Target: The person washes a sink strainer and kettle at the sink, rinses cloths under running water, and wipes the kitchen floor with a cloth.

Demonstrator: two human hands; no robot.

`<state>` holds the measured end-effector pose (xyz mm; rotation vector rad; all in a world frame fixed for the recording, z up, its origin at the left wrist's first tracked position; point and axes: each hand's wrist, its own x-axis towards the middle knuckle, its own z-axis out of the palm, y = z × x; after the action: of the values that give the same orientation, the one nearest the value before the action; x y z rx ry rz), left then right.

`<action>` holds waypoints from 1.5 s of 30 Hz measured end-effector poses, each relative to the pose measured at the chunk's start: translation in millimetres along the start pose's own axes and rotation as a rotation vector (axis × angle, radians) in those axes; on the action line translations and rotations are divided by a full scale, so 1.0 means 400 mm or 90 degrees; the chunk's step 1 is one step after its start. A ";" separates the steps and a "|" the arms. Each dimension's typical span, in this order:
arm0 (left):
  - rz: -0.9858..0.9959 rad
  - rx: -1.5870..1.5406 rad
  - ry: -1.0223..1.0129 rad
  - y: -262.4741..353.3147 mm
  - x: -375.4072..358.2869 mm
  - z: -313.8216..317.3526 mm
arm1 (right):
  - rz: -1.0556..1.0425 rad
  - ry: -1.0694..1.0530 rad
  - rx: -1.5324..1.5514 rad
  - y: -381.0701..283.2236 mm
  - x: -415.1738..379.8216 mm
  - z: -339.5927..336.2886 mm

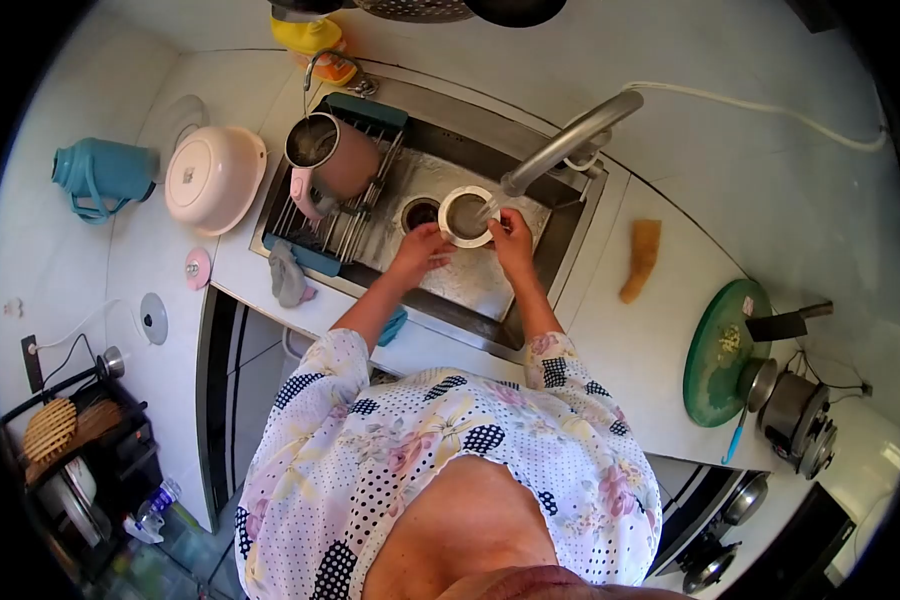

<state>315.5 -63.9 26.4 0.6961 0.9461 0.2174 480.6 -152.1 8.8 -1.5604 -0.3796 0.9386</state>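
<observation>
A small round strainer with a white rim [467, 217] is under the faucet [570, 142], and water runs into it. My right hand [511, 243] grips the rim on its right side. At the rim's lower left is my left hand [423, 252], fingers partly spread, near or lightly touching it; contact is unclear. Below lies the steel sink [470, 285], its drain [420, 213] just left of the strainer. On the drying rack [358, 222] to the left rests a pink pitcher [342, 160].
Left of the sink are a pink basin [210, 180], a blue jug [105, 178] and a grey cloth [288, 275]. To the right lie a sponge piece [641, 260] and a green board [720, 350] with a cleaver [785, 324]. A yellow bottle [315, 40] stands behind.
</observation>
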 end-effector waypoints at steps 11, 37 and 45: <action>0.048 0.042 -0.024 -0.044 0.025 -0.051 | 0.070 -0.082 -0.037 0.036 0.016 0.002; 0.617 0.706 0.134 -0.060 -0.085 -0.040 | 0.006 0.048 -0.110 0.085 0.004 0.055; 0.671 0.870 0.174 -0.103 -0.208 -0.073 | -0.109 -0.003 -0.151 0.048 -0.208 0.187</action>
<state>238.7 -120.5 44.6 2.4711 0.8107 0.6056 368.9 -164.8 22.9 -1.7105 -0.6362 0.7859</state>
